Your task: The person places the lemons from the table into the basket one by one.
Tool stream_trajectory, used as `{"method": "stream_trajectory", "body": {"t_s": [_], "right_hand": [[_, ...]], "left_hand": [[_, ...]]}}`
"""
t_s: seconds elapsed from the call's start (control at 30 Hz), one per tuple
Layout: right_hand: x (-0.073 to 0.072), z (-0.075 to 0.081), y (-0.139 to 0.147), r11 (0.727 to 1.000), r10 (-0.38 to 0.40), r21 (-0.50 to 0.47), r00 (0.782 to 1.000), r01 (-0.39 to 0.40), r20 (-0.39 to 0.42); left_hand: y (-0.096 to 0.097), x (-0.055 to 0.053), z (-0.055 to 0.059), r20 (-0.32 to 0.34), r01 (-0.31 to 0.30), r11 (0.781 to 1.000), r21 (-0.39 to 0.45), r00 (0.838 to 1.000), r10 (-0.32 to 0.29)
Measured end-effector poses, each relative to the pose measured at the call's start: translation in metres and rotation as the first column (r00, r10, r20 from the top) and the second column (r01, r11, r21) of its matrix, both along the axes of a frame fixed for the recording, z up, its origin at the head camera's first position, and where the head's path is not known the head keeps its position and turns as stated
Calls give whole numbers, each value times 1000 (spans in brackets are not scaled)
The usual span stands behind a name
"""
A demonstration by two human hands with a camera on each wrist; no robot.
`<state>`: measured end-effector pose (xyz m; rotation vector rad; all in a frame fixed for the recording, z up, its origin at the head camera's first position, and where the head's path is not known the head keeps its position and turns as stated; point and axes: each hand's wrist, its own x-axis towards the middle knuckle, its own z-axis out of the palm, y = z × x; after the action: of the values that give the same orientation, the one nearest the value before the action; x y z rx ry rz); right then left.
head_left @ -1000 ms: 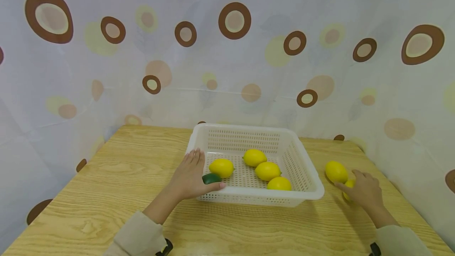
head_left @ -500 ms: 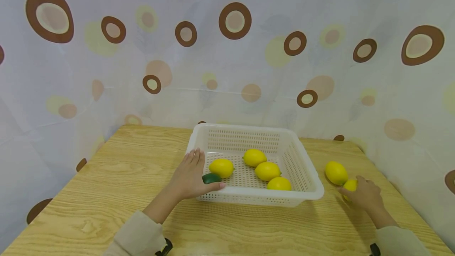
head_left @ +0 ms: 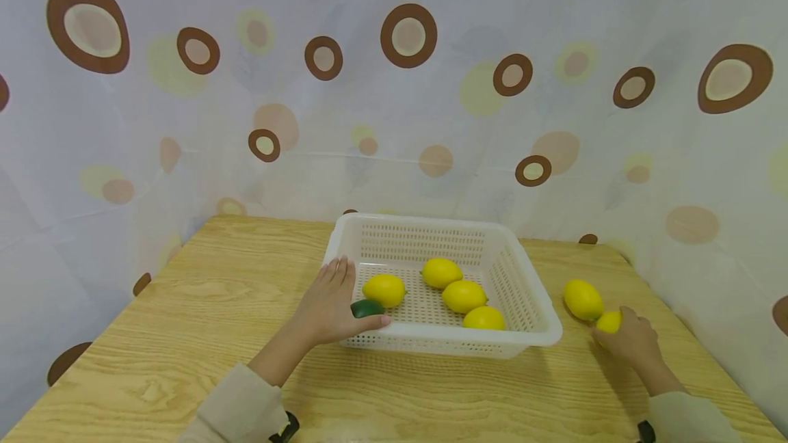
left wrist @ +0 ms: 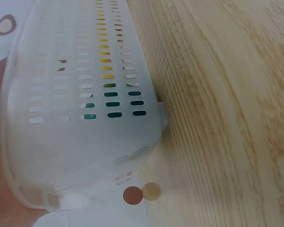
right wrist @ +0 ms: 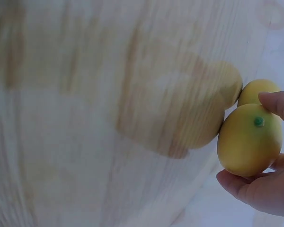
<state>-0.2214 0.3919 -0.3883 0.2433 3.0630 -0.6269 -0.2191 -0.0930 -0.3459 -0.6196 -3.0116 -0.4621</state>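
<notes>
A white perforated plastic basket (head_left: 431, 333) stands on the wooden table, with several yellow lemons (head_left: 464, 297) and a dark green rounded object (head_left: 366, 309), mostly behind the thumb, inside. My left hand (head_left: 329, 306) rests over the basket's near left corner, fingers straight along the left rim and thumb along the front rim. To the right of the basket, my right hand (head_left: 634, 344) grips a lemon (right wrist: 250, 141), thumb on one side and fingers on the other. Another lemon (head_left: 583, 299) lies just beyond it, touching or nearly so.
The wooden table (head_left: 185, 333) reaches back to a pale curtain (head_left: 369, 101) with brown and yellow circles. The curtain also hangs along both sides. A dark band (head_left: 285, 427) shows at the left sleeve.
My right hand has moved from the near lemon's top to its right side, and its fingers have closed round it. The left hand and basket have not moved.
</notes>
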Motion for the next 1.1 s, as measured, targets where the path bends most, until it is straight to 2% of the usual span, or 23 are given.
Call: {"method": "stream_trajectory", "body": {"t_s": [0.23,0.87,1.1], "right_hand": [[2,2,-2,1000,-4,-17,1000,4,2],[6,1,1,1000,-18,-12,997,17,-80],[6,3,3,999,-30,-33,996,28,-84]], "left_hand": [[1,0,0,-5,4,1000,4,1000,-4],[0,-2,-2,-8,-5,1000,7,1000,5],[0,-2,-3,-8,-9,1000,3,1000,9]]}}
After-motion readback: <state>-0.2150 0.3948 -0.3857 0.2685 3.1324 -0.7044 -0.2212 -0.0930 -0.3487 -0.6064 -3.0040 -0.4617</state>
